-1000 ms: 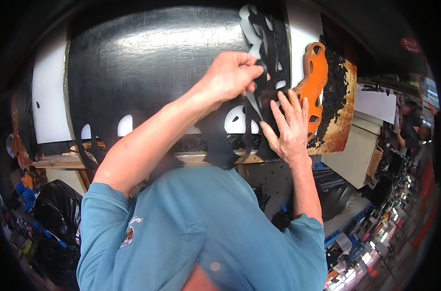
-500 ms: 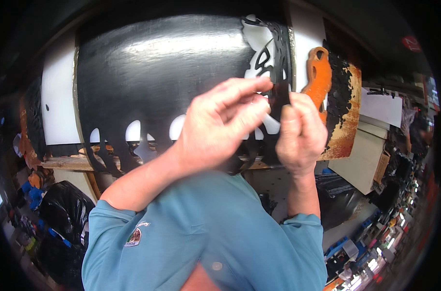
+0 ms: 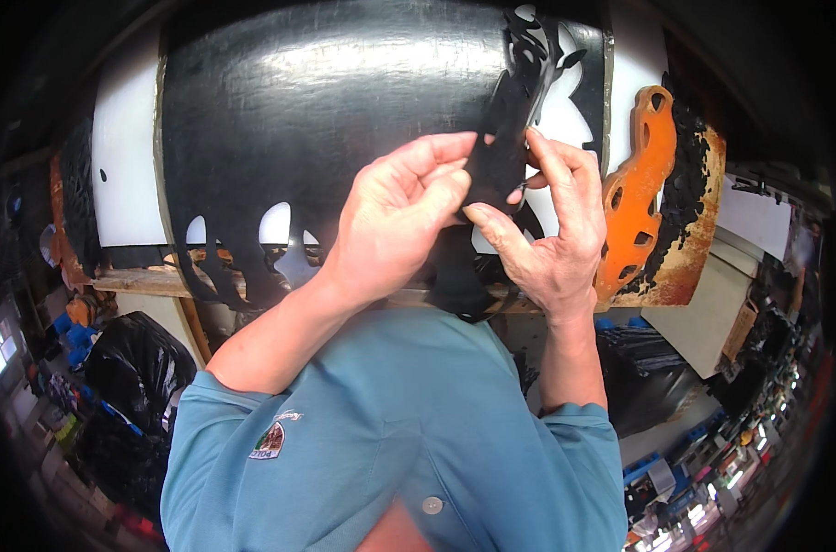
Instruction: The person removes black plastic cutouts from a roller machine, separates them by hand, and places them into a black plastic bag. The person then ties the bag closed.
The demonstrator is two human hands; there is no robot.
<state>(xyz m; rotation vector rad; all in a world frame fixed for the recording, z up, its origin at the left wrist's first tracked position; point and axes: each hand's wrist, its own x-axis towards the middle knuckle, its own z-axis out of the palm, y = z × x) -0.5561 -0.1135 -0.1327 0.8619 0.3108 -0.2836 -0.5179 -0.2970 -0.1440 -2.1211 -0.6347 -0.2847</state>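
A large glossy black sheet (image 3: pixel 326 110) lies across a white board (image 3: pixel 128 138), with rounded cut-outs along its near and right edges. Toward its right side, a floppy black cut piece with holes (image 3: pixel 496 175) is lifted between my hands. My left hand (image 3: pixel 386 207) pinches that piece at its left edge, thumb against fingertips. My right hand (image 3: pixel 560 225) holds the other side, its thumb at the near edge and its fingers further up. Thin, twisted black strips (image 3: pixel 533 64) stand out beyond my fingers, over bare white.
Right of the sheet lies an orange cutting die (image 3: pixel 643 175) with several openings. Black scraps (image 3: pixel 689 147) line a brown, worn board (image 3: pixel 703 221) beside it. A black plastic bag (image 3: pixel 142 368) sits below at the left.
My right hand has gone from a tight fist-like pinch to a wider hold on the black piece. The black piece has turned broadside between my hands. The whole view has shifted slightly.
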